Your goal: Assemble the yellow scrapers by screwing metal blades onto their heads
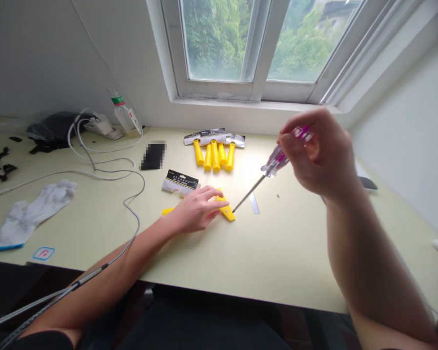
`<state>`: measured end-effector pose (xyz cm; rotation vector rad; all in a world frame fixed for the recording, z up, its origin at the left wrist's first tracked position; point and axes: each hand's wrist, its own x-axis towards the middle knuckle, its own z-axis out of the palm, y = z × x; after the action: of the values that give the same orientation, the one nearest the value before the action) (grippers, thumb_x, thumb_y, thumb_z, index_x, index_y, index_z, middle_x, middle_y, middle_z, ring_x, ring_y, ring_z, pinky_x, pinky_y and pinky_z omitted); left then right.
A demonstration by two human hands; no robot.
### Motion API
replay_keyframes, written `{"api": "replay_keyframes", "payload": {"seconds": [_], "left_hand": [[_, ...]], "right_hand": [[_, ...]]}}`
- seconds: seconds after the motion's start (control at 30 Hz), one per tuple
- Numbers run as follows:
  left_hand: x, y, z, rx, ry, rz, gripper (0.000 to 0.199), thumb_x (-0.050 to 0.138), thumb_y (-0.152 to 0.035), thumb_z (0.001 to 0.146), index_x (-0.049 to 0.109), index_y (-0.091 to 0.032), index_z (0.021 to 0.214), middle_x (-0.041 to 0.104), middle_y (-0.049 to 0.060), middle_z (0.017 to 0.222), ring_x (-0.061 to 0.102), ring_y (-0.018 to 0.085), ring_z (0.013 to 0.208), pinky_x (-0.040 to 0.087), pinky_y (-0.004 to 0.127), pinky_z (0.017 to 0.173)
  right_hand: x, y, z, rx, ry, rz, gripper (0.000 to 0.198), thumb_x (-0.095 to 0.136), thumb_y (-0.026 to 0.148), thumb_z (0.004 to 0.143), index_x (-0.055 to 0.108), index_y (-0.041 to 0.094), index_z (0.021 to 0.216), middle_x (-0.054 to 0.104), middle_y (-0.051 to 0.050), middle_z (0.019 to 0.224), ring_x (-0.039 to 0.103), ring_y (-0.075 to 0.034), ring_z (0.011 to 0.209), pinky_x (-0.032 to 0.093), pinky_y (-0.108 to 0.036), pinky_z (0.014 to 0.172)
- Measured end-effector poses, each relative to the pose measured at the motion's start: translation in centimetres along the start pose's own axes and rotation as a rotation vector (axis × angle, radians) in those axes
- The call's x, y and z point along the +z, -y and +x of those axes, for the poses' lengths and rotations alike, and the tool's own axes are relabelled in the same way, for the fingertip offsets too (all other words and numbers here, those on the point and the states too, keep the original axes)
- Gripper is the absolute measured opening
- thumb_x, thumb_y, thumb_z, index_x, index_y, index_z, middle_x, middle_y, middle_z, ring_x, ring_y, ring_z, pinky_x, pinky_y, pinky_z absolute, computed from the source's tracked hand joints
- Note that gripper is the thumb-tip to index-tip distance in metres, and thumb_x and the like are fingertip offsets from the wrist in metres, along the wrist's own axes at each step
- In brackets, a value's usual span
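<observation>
My right hand (319, 150) is closed around the clear and purple handle of a screwdriver (251, 191). Its long metal shaft slants down to the left, and the tip meets or nearly meets a yellow plastic scraper handle (227, 212). On the table, my left hand (200, 209) grips that yellow piece between its fingers, which hide part of it. A small dark spot, perhaps a screw or hole, shows on the yellow piece. Just right of the shaft lies a thin metal blade (254, 203). Behind my left hand is a black and white packaging card (180, 182).
Several yellow scrapers (214, 155) with labels lie near the window. At left are a white glove (36, 211), a looping cable (144, 182), a plastic bottle (127, 116) and a power adapter (102, 126). A blurred black object (154, 155) lies behind the card. A number tag (44, 253) sits near the front edge.
</observation>
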<state>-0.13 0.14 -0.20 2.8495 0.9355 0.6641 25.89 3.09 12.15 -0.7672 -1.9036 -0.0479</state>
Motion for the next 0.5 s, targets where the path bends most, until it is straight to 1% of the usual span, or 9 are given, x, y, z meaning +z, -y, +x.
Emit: {"api": "replay_keyframes", "payload": {"seconds": [0.07,0.13,0.3,0.4,0.5], "left_hand": [[-0.2,-0.1,-0.2,0.024,0.019,0.019,0.028,0.051,-0.022,0.093,0.065,-0.024,0.117,0.06,0.009,0.122,0.052,0.024,0.115,0.047,0.041,0.094],[-0.2,-0.1,-0.1,0.039,0.042,0.039,0.026,0.05,-0.022,0.094,0.067,-0.024,0.114,0.06,0.008,0.122,0.052,0.025,0.116,0.047,0.042,0.094],[0.0,0.3,0.1,0.037,0.102,0.015,0.026,0.047,-0.018,0.095,0.069,-0.022,0.108,0.065,0.006,0.112,0.054,0.022,0.108,0.048,0.038,0.091],[0.2,0.5,0.1,0.032,0.105,-0.012,0.027,0.047,-0.015,0.095,0.069,-0.022,0.108,0.066,0.006,0.109,0.055,0.02,0.105,0.048,0.036,0.089],[0.4,0.7,0.1,0.028,0.096,-0.023,0.028,0.046,-0.014,0.095,0.069,-0.023,0.109,0.066,0.006,0.108,0.055,0.02,0.104,0.049,0.035,0.088]], "right_hand": [[1.0,0.2,-0.2,-0.003,-0.011,-0.012,0.012,0.059,0.027,0.086,0.058,0.027,0.098,0.062,0.003,0.078,0.062,-0.014,0.062,0.053,-0.028,0.054],[1.5,0.2,-0.3,-0.011,-0.006,-0.026,0.012,0.059,0.023,0.085,0.057,0.025,0.097,0.062,0.002,0.079,0.062,-0.014,0.063,0.052,-0.028,0.054],[2.2,-0.3,-0.4,-0.039,-0.005,-0.054,0.013,0.058,0.022,0.084,0.056,0.026,0.096,0.062,0.003,0.078,0.062,-0.014,0.063,0.05,-0.029,0.052],[2.3,-0.5,-0.5,-0.03,0.001,-0.049,0.012,0.057,0.023,0.085,0.056,0.026,0.097,0.061,0.002,0.079,0.063,-0.014,0.064,0.051,-0.029,0.053],[2.2,-0.1,-0.4,-0.053,0.006,-0.099,0.011,0.057,0.022,0.085,0.056,0.025,0.096,0.061,0.003,0.075,0.061,-0.013,0.061,0.049,-0.026,0.05]]}}
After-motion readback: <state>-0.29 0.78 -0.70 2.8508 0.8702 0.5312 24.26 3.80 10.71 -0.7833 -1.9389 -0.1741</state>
